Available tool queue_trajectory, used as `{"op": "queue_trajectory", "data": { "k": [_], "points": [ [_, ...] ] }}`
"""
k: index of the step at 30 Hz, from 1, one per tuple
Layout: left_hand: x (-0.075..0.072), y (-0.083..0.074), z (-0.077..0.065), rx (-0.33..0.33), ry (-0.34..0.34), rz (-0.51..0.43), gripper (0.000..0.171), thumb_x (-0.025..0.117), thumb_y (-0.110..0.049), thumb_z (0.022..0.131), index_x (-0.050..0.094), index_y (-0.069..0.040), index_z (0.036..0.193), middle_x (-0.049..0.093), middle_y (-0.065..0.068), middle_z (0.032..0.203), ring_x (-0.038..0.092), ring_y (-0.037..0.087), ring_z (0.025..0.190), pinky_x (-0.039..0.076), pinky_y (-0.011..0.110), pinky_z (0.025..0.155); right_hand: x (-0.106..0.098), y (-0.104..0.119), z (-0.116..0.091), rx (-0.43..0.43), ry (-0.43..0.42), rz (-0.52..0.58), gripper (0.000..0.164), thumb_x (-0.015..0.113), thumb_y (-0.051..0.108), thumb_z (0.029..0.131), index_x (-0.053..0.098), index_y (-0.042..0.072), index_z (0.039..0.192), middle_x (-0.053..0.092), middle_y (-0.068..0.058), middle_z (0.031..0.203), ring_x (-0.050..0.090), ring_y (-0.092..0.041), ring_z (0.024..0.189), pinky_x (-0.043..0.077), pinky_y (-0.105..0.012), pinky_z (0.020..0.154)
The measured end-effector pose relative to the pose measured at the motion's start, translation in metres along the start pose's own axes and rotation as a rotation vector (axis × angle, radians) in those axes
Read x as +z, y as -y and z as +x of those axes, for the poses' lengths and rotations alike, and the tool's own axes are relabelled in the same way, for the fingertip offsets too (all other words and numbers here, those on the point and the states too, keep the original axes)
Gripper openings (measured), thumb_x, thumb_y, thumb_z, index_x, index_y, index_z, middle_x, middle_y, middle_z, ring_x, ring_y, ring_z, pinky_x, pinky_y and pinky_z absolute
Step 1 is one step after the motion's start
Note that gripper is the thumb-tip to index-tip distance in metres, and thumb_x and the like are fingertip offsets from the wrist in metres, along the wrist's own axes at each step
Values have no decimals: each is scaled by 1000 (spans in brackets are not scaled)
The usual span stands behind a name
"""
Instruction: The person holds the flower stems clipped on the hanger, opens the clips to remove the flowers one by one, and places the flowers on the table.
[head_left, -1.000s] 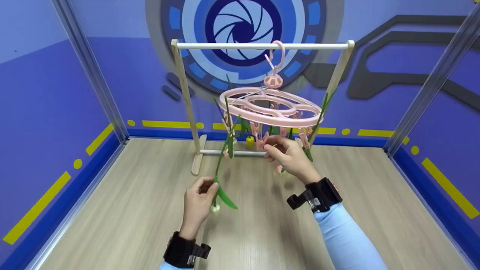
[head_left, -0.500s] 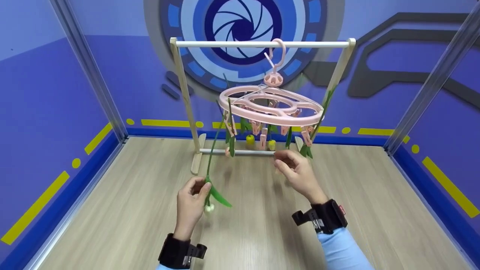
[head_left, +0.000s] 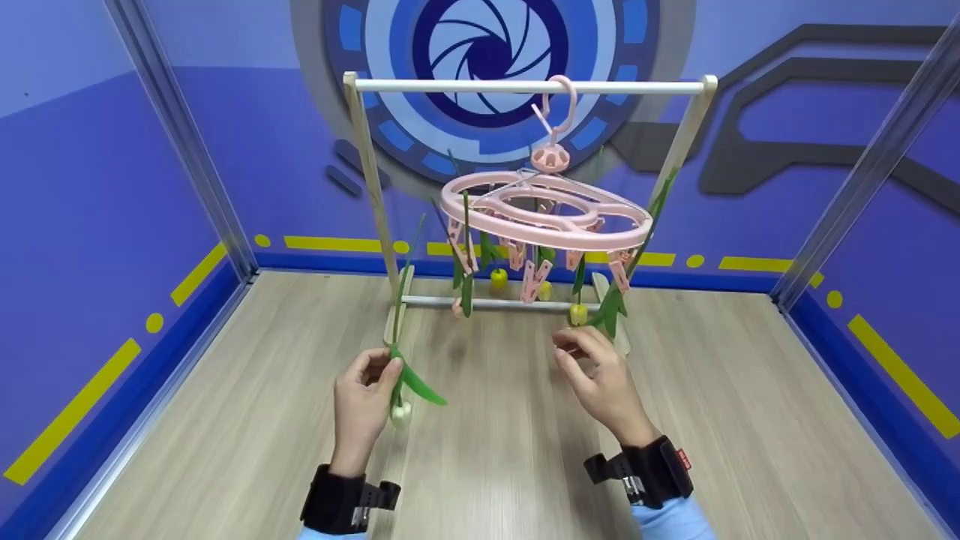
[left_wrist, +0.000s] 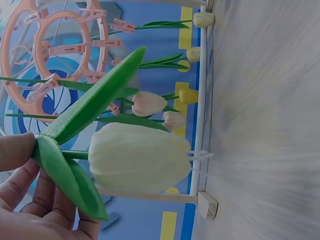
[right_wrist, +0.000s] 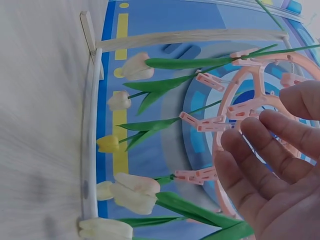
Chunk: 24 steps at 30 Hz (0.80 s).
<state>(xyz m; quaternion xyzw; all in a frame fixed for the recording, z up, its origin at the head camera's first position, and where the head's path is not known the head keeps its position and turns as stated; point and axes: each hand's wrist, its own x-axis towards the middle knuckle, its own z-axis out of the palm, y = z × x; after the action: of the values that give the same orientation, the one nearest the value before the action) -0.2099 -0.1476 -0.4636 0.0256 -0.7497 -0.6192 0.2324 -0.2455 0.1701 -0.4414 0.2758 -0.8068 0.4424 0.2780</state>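
Holding a white tulip bloom-down, pinched at the leaf base by the thumb and fingers of the left hand, below and to the left of the pink hanger, and now carried farther to that side than a second ago. Withdrawn from the front clips under the hanger, after working at one a second earlier; now poised in front of and below the hanger's right half with the right hand, fingers loosely bent, gripping nothing. Leaving, by the look of it, one tulip yet unclipped and one hand free. Showing a smooth, waxy-looking, egg-shaped bloom in creamy white, with blade-like green leaves folded near the stem. Built, in the hanger's case, of pale oval rings, seemingly plastic, carrying slim slotted clips. Suspended beneath the hanger, more flowers, among them a yellow tulip toward its right. Hooked above over the white rod of a pale wooden rack. Spread below the hanger, a wood-grained surface; behind it, a blue wall.
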Motion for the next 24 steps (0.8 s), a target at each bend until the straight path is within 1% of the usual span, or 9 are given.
{"op": "queue_trajectory", "data": {
  "k": [6, 8, 10, 14, 17, 24],
  "points": [
    [-7, 0, 1, 0, 10, 6, 17, 71, -9, 99, 72, 1, 112, 71, 13, 100, 67, 17, 86, 53, 23, 77, 2, -2, -8, -67, -28, -45, 24, 70, -7, 92, 71, -5, 116, 70, -11, 108, 69, -24, 93, 55, -23, 81],
    [-10, 1, 2, 5, 13, 11, 17, 71, -9, 98, 72, 1, 112, 71, 13, 100, 67, 17, 85, 54, 23, 77, 3, -4, -11, -81, -34, -65, 25, 71, -7, 92, 71, -4, 117, 70, -11, 108, 69, -24, 94, 55, -24, 82],
    [-13, 2, 3, 6, 8, 27, 16, 71, -8, 98, 73, 1, 111, 71, 14, 99, 67, 18, 84, 53, 23, 76, 5, -6, -14, -85, -38, -83, 27, 71, -7, 91, 71, -4, 118, 71, -11, 109, 69, -25, 96, 56, -28, 82],
    [-19, 4, 3, -8, -16, 95, 14, 71, -6, 98, 74, 1, 109, 72, 14, 97, 66, 18, 82, 52, 23, 74, 11, -10, -21, -58, -31, -111, 26, 72, -6, 91, 71, -6, 117, 71, -12, 111, 68, -26, 96, 57, -37, 80],
    [-23, 7, 3, -24, -32, 144, 12, 70, -5, 97, 74, 2, 107, 72, 13, 95, 65, 17, 80, 51, 23, 72, 16, -12, -26, -28, -21, -105, 25, 72, -5, 91, 71, -6, 116, 71, -11, 110, 68, -25, 95, 57, -41, 79],
    [-33, 12, 7, -47, -50, 220, 12, 70, -4, 97, 74, 3, 106, 72, 13, 93, 63, 17, 76, 48, 22, 68, 23, -16, -37, 27, -4, -86, 22, 71, -5, 92, 71, -4, 114, 70, -10, 103, 67, -23, 92, 57, -43, 78]
  ]
}}
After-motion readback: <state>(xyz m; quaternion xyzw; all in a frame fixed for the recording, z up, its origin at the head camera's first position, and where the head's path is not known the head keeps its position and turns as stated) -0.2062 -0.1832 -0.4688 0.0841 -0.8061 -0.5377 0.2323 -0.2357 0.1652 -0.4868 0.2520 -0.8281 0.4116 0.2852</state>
